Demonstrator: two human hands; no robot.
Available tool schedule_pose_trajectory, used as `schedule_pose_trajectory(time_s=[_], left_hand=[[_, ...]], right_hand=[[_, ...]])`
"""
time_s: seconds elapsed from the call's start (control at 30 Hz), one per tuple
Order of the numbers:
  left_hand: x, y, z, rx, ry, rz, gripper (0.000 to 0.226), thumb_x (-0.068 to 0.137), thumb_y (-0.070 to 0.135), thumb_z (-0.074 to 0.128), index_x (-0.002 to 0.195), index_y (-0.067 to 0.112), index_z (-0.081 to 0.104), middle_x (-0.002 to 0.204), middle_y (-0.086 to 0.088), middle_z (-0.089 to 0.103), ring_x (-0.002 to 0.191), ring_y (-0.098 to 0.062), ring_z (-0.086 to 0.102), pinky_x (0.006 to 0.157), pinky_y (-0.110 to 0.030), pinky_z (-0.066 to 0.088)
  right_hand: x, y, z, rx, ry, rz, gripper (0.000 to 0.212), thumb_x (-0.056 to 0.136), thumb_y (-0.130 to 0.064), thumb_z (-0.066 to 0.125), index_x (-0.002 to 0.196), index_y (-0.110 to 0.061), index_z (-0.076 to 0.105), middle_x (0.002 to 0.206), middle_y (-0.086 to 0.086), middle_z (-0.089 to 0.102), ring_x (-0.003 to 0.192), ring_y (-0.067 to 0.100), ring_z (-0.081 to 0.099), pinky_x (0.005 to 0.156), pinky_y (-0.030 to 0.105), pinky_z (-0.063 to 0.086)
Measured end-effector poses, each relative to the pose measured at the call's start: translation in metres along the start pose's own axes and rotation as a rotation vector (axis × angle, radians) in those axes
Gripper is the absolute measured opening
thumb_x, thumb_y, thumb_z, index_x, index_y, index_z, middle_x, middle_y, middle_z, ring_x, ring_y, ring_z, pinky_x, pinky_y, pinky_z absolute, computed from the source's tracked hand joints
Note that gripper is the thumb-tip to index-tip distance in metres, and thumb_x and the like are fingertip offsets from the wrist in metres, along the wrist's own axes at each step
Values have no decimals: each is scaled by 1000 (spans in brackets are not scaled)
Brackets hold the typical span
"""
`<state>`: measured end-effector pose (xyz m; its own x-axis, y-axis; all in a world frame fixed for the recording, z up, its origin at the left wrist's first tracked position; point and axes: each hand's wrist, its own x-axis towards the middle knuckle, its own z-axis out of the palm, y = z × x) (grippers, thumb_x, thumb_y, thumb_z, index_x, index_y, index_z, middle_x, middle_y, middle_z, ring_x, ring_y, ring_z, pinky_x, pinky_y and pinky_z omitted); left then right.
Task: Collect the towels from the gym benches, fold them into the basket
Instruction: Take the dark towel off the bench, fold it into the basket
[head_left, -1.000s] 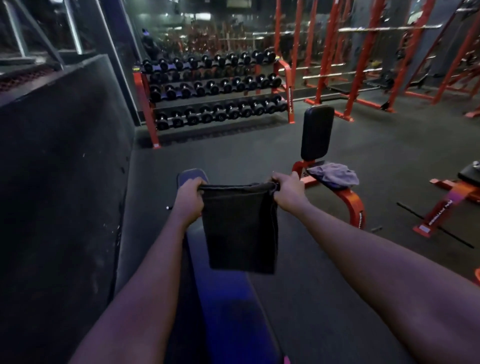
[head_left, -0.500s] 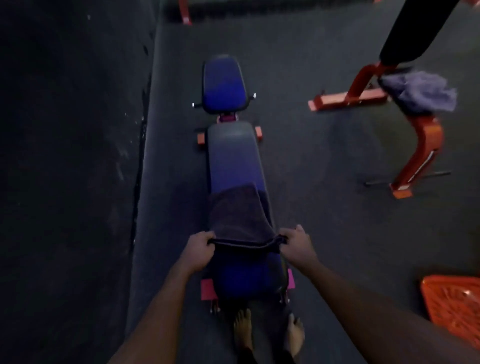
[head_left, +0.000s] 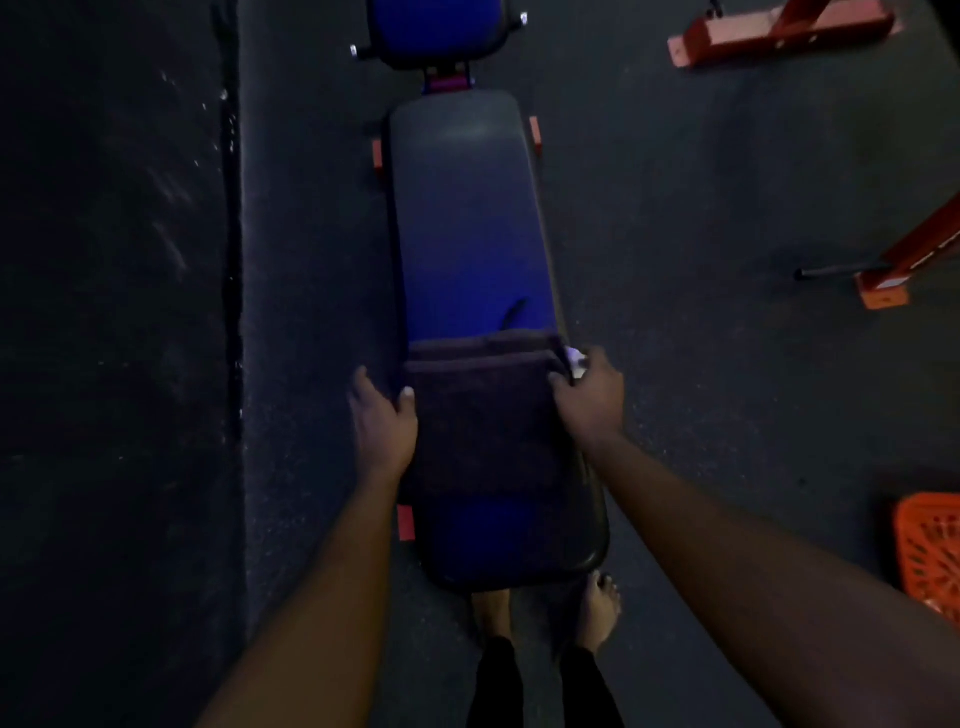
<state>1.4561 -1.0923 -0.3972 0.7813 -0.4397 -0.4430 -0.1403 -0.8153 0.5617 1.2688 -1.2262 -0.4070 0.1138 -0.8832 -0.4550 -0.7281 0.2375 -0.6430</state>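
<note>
We are folding the dark towel (head_left: 483, 415) on the blue bench (head_left: 467, 218). The fold goes well if we match the upper layer's far edge to the one beneath before we press. Just beyond our fingertips two edges show, one a little past the other, so we judge the layers are not quite square. A small, even pull toward us with both hands, then a flat sweep from the middle outward, should settle them. Pulling harder on one side would likely skew the cloth or drag it off the pad.

Our left hand (head_left: 382, 421) lies at the towel's left edge. Its thumb rests on the cloth, and its fingers (head_left: 361, 384) lie fairly straight and close together outside the edge, gripping nothing that we can see. Our right hand (head_left: 592, 397) has its fingers (head_left: 561, 384) curled narrow on the far right corner, pinching it, with a small pale tag (head_left: 576, 358) just beyond them. The towel lies flat between the two hands. The orange basket (head_left: 930, 556) stands on the floor, well to the right of the right-hand fingers.
</note>
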Motion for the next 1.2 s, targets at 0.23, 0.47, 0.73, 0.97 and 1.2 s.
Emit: schedule_pose_trajectory(time_s=[0.23, 0.47, 0.73, 0.97, 1.2], left_hand=[[4, -40, 28, 139, -246, -106, 58, 94, 34, 56, 140, 5, 34, 138, -19, 50, 120, -33, 53, 102, -41, 44], [-21, 43, -14, 181, -320, 98, 29, 98, 31, 45, 113, 7, 51, 111, -15, 59, 97, -29, 59, 88, -42, 50], [-94, 168, -47, 171, -365, 390, 22, 98, 28, 42, 98, 7, 47, 99, -12, 58, 87, -26, 57, 76, -37, 47], [-214, 279, -10, 207, -412, 668, 16, 96, 27, 45, 101, 12, 47, 109, -17, 60, 96, -31, 58, 85, -39, 46], [-378, 365, 92, 250, -490, 938, 18, 93, 26, 51, 90, 10, 45, 100, -21, 62, 95, -38, 59, 86, -44, 49]], right_hand=[[-6, 23, 33, -48, -137, 191, 74, 74, -27, 82, 131, -6, 40, 136, 15, 46, 117, 34, 56, 97, 42, 49], [-25, -24, -29, 84, -265, 210, 39, 79, -19, 73, 116, -9, 65, 109, 10, 67, 88, 22, 60, 74, 27, 47], [-75, -53, -177, 281, -37, 196, 34, 77, -20, 71, 109, -11, 67, 108, 10, 69, 100, 29, 65, 90, 43, 55], [-127, -8, -334, 379, 223, 151, 33, 75, -22, 71, 107, -13, 69, 107, 7, 71, 100, 26, 65, 90, 38, 54], [-181, 115, -508, 429, 473, 175, 27, 74, -19, 72, 100, -12, 70, 97, 7, 70, 96, 26, 66, 74, 27, 46]])
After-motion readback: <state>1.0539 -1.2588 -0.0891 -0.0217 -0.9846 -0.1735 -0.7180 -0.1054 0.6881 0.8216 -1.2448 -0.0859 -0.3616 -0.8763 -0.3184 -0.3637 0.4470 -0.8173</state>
